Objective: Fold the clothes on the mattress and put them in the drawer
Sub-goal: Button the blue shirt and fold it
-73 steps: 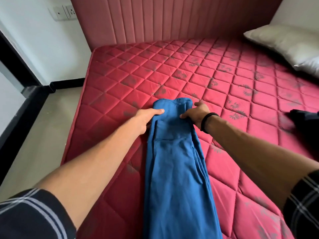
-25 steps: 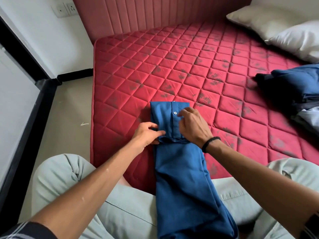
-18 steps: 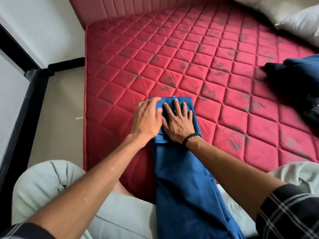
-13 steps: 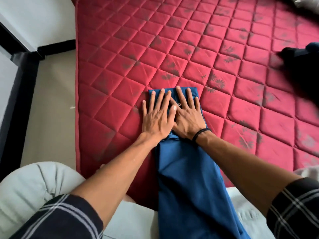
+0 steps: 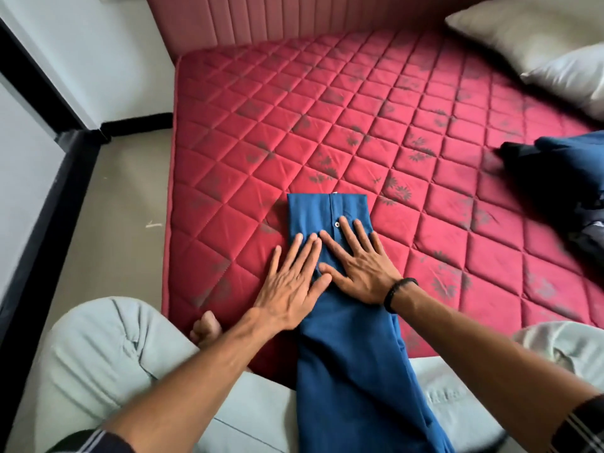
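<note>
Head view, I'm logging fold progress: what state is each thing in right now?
blue garment: folded into a long strip, far end turned back, near end hanging off the mattress
left hand: flat, pressing the fold
right hand: flat, pressing the fold
mattress: bare
pile of clothes: unfolded
pillows: overlapping

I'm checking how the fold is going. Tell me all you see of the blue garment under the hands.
The blue garment looks like plain woven cotton, folded into a long narrow strip. Its far end lies doubled on the red mattress, showing a placket with one button. The rest hangs over the person's lap. The left hand and right hand press flat on it.
</note>
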`<state>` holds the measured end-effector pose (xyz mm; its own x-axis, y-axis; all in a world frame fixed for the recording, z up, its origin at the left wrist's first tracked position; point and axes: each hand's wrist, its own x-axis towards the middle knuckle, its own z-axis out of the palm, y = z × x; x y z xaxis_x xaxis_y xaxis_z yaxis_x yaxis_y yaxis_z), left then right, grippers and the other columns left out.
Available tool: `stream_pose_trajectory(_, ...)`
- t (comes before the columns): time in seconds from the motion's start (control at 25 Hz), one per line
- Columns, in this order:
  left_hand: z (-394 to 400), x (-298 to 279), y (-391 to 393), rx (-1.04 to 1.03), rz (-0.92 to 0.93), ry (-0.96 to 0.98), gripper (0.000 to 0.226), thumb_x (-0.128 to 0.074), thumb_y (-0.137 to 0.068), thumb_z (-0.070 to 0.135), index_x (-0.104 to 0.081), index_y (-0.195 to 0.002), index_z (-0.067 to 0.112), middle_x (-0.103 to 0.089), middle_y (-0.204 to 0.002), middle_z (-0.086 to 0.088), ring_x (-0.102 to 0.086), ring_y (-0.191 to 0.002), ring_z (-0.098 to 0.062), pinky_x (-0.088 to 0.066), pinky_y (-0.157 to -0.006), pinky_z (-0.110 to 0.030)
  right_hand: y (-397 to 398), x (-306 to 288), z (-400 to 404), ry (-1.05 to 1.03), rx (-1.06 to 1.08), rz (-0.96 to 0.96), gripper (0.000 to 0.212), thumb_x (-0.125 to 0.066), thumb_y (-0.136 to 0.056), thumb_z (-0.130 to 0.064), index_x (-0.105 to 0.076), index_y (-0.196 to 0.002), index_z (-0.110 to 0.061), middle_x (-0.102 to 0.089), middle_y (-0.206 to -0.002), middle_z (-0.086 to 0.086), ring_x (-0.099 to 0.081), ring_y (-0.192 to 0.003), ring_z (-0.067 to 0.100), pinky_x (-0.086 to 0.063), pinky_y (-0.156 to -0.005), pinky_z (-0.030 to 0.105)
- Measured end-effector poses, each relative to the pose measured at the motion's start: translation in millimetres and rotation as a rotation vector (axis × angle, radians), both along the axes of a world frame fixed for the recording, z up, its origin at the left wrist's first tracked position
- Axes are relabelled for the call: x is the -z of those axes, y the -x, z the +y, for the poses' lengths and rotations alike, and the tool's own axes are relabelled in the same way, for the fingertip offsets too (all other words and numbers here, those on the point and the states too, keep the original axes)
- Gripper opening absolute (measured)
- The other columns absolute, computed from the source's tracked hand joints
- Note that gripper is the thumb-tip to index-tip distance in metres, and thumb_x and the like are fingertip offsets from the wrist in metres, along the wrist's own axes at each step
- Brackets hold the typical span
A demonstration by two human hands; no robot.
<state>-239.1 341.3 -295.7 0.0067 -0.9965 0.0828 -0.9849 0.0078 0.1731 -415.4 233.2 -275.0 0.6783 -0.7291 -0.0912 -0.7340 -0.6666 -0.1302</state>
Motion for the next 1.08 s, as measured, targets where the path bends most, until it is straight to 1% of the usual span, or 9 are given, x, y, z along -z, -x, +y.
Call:
stream_pose_trajectory(0.12,11.6,-13.7,-5.4,0.09,-0.047,-0.069,0.07,-0.013,-0.103,0.055,-0.011,-0.165,0.025,0.0,-0.173,0.01,0.005,-0.159,-0.014,-0.016,-0.125,-0.057,37.3,-7.0,18.0,-0.022,-0.092,0.016,0.078,0.0,-0.091,-0.081,0.01,-0.16,-0.046,0.017,-0.171,-0.001,0.015,-0.158,0.023,-0.001,-0.128,0.051)
stream_pose_trajectory(0.2,22.8,-23.6,-14.7,0.106,-0.081,-0.089,0.067,-0.016,-0.1,0.049,-0.017,-0.164,0.029,-0.008,-0.172,0.011,-0.005,-0.159,-0.016,-0.022,-0.123,-0.054,60.6,-8.4,27.8,-0.009,-0.131,0.018,0.081,0.0,-0.094,-0.078,0.007,-0.163,-0.037,0.014,-0.171,-0.005,0.013,-0.158,0.018,-0.004,-0.129,0.048)
stream_pose_trajectory(0.28,37.2,-30.5,-24.1,0.102,-0.142,-0.072,0.065,-0.03,-0.098,0.038,-0.026,-0.162,0.027,-0.02,-0.17,0.009,-0.023,-0.155,-0.02,-0.036,-0.117,-0.049,78.7,-9.8,38.4,-0.017,-0.155,0.014,0.085,-0.006,-0.096,-0.076,0.003,-0.165,-0.028,0.012,-0.171,-0.007,0.013,-0.158,0.014,-0.004,-0.129,0.045)
stream_pose_trajectory(0.36,47.3,-35.8,-28.3,0.091,-0.182,-0.071,0.065,-0.046,-0.097,0.029,-0.032,-0.16,0.024,-0.027,-0.167,0.008,-0.032,-0.149,-0.022,-0.043,-0.111,-0.047,89.7,-14.0,44.3,-0.05,-0.168,0.019,0.088,-0.008,-0.094,-0.075,0.002,-0.165,-0.023,0.01,-0.171,-0.007,0.011,-0.158,0.013,-0.003,-0.129,0.042)
stream_pose_trajectory(0.56,66.4,-51.3,-19.4,0.101,-0.202,-0.071,0.063,-0.057,-0.096,0.027,-0.039,-0.156,0.024,-0.033,-0.164,-0.001,-0.03,-0.15,-0.026,-0.042,-0.111,-0.049,101.0,-28.4,45.7,-0.068,-0.197,0.07,0.089,-0.009,-0.083,-0.052,-0.009,-0.165,-0.017,-0.007,-0.172,0.002,-0.005,-0.159,0.021,-0.015,-0.128,0.041)
stream_pose_trajectory(0.68,80.4,-56.7,-16.5,0.256,-0.185,-0.136,0.082,-0.058,-0.088,0.036,-0.025,-0.162,0.024,-0.026,-0.167,-0.007,-0.024,-0.154,-0.027,-0.036,-0.117,-0.048,110.0,-35.5,46.5,-0.084,-0.237,0.135,0.097,-0.021,-0.072,-0.046,-0.008,-0.165,-0.019,-0.007,-0.172,0.004,-0.007,-0.159,0.022,-0.016,-0.128,0.037)
stream_pose_trajectory(0.84,93.7,-67.7,-7.1,0.336,-0.242,-0.31,0.113,-0.043,-0.072,0.072,0.013,-0.162,0.033,0.004,-0.169,-0.024,-0.006,-0.158,-0.034,-0.022,-0.125,-0.048,122.5,-52.1,53.2,-0.151,-0.302,0.155,0.112,-0.037,-0.063,-0.066,-0.01,-0.165,-0.028,-0.007,-0.172,0.002,-0.008,-0.159,0.02,-0.022,-0.126,0.041)
stream_pose_trajectory(0.96,96.2,-71.0,1.4,0.347,-0.24,-0.286,0.115,-0.056,-0.076,0.059,0.02,-0.159,0.038,0.013,-0.168,-0.026,0.007,-0.158,-0.036,-0.013,-0.128,-0.046,123.4,-56.3,57.3,-0.148,-0.327,0.175,0.108,-0.049,-0.07,-0.071,-0.009,-0.164,-0.036,-0.011,-0.172,0.003,-0.008,-0.159,0.024,-0.022,-0.126,0.044)
stream_pose_trajectory(1.08,94.8,-77.3,8.3,0.388,-0.233,-0.262,0.114,-0.063,-0.079,0.034,0.018,-0.159,0.041,0.011,-0.169,-0.024,0.008,-0.158,-0.036,-0.011,-0.128,-0.045,123.2,-54.3,58.0,-0.07,-0.409,0.176,0.103,-0.067,-0.08,-0.053,-0.009,-0.164,-0.038,-0.016,-0.171,0.009,-0.014,-0.158,0.029,-0.024,-0.126,0.045)
